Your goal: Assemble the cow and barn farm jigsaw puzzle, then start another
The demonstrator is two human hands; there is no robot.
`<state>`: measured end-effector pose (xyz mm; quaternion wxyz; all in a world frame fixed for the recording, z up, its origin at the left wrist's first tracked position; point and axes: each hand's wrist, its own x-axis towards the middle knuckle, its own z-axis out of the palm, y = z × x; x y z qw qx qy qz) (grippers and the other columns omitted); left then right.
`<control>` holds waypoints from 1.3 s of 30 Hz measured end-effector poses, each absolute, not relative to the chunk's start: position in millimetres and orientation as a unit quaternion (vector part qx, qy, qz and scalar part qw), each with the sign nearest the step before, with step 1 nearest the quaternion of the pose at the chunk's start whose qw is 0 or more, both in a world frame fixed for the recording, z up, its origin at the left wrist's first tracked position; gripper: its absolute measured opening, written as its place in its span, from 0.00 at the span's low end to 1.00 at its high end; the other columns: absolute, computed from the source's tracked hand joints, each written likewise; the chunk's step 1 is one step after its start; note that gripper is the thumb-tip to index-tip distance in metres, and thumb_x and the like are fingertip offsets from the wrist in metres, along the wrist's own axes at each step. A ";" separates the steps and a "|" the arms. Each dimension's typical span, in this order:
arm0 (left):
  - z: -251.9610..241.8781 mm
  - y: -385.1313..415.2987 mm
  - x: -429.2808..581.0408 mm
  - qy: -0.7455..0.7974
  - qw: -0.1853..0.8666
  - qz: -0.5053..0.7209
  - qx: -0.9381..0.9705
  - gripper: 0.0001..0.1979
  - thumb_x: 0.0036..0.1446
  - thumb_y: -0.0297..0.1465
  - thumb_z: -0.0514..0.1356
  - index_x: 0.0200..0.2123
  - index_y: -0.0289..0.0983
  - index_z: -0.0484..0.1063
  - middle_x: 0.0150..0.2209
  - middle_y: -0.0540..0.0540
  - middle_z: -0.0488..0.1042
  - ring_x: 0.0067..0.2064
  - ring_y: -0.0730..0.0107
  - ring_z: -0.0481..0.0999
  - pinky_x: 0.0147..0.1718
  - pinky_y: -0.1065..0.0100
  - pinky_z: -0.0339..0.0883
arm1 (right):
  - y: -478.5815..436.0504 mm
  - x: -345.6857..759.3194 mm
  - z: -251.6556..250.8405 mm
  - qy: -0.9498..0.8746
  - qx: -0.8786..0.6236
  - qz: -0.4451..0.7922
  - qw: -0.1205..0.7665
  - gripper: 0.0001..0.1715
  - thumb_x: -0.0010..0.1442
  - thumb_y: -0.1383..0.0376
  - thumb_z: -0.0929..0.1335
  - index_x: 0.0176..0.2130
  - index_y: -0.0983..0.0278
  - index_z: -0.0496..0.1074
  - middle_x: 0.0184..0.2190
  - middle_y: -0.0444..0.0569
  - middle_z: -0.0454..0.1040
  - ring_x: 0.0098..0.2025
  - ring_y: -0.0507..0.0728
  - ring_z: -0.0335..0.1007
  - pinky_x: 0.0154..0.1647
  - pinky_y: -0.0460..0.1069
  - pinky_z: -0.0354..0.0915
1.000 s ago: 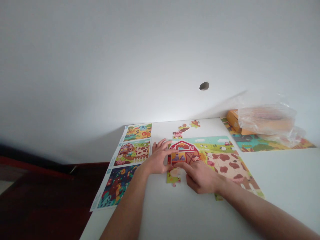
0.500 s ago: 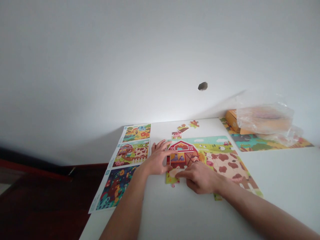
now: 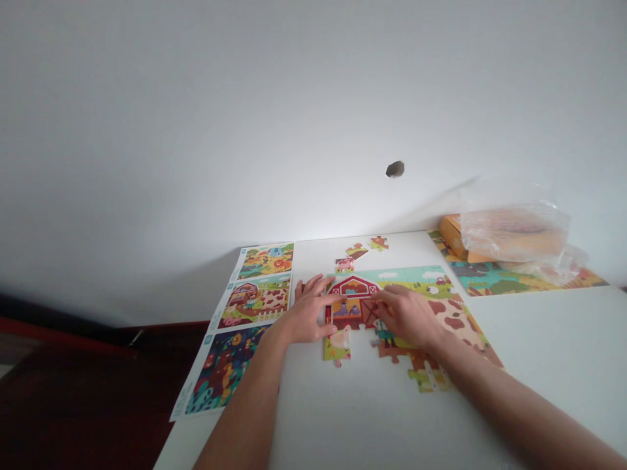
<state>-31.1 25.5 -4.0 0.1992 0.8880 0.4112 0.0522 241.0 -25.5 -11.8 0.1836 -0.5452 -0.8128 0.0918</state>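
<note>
A partly joined farm jigsaw puzzle (image 3: 421, 281) with a red barn and a brown-spotted cow lies on the white table (image 3: 539, 352). My left hand (image 3: 308, 313) rests flat on the puzzle's left edge, fingers spread over the barn. My right hand (image 3: 406, 314) lies on the puzzle just right of the barn, fingers bent down onto the pieces. A pink and green piece (image 3: 337, 344) sits below the barn between my hands. Pieces along the lower edge (image 3: 416, 365) show beside my right wrist.
A guide sheet with three pictures (image 3: 240, 320) lies left of the puzzle, reaching the table's left edge. Three loose pieces (image 3: 360, 251) sit behind the puzzle. At the back right an orange box in a clear plastic bag (image 3: 509, 232) rests on another finished puzzle (image 3: 509, 277).
My right hand moved up and to the right, from the piece below the barn onto the puzzle beside the barn, uncovering the lower-edge pieces. My left hand stayed in place.
</note>
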 end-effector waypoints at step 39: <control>-4.5 26.3 -30.7 0.411 0.201 0.057 0.887 0.35 0.47 0.36 0.70 0.60 0.53 0.69 0.70 0.45 0.53 0.70 0.39 0.52 0.66 0.30 0.31 | 122.7 285.7 -23.9 -0.644 -0.753 0.109 0.084 0.41 0.61 0.42 0.65 0.66 0.55 0.60 0.57 0.62 0.68 0.55 0.69 0.69 0.52 0.60 0.64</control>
